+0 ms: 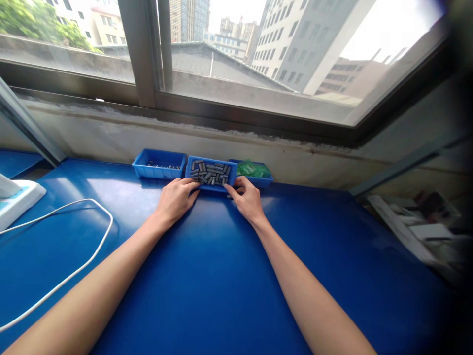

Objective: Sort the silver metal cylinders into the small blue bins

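Both arms reach forward to a blue plastic bin (207, 188) at the back of the table. Many small dark grey, bar-shaped pieces (210, 172) lie loose inside it. My left hand (178, 198) grips the bin's near left corner, fingers on the rim and thumb low at the front. At the near right corner, my right hand (246, 198) holds the bin with its thumb against the front wall. To the left stands a second blue bin (158, 171) with small pieces on its bottom. A third blue bin (264, 181), holding green plastic bags (253, 169), sits behind my right hand.
A blue tabletop (207, 276) stretches under my arms. On the left, a white cable (107, 231) curves across it beside a white power strip (22, 202). The wall and window frame (240, 113) rise behind the bins. Blurred items lie on a shelf (402, 227) at right.
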The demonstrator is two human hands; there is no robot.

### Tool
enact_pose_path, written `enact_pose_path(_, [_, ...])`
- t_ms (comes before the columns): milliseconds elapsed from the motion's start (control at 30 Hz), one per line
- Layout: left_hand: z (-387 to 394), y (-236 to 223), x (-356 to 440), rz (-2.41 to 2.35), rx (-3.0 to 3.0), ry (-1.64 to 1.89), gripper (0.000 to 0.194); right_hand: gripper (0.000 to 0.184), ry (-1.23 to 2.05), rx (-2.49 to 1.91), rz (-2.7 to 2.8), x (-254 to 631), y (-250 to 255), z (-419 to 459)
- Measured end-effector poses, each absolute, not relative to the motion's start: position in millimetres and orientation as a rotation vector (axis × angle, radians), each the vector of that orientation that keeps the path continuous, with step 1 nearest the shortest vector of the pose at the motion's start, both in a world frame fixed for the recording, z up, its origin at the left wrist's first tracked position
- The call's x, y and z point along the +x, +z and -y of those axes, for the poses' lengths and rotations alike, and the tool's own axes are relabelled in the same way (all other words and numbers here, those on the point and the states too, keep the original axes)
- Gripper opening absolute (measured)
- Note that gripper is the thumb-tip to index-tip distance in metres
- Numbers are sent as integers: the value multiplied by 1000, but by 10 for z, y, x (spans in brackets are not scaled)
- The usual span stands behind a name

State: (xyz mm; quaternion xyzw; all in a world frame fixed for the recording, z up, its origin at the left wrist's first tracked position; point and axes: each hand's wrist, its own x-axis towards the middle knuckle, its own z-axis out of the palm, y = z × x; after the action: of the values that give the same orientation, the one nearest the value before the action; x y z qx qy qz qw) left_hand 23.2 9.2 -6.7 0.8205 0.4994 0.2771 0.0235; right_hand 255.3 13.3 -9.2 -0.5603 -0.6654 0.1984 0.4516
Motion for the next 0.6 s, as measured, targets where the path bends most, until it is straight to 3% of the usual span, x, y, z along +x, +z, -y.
enact_pose_path(300, [-4,12,326,-1640,2756,770,23,35,383,-1442,1722,2568,-114,-154])
enact_pose_path(600, [-60,-100,468,-1071,2741,684,22,32,290,-1442,1832,2565,-170,-168])
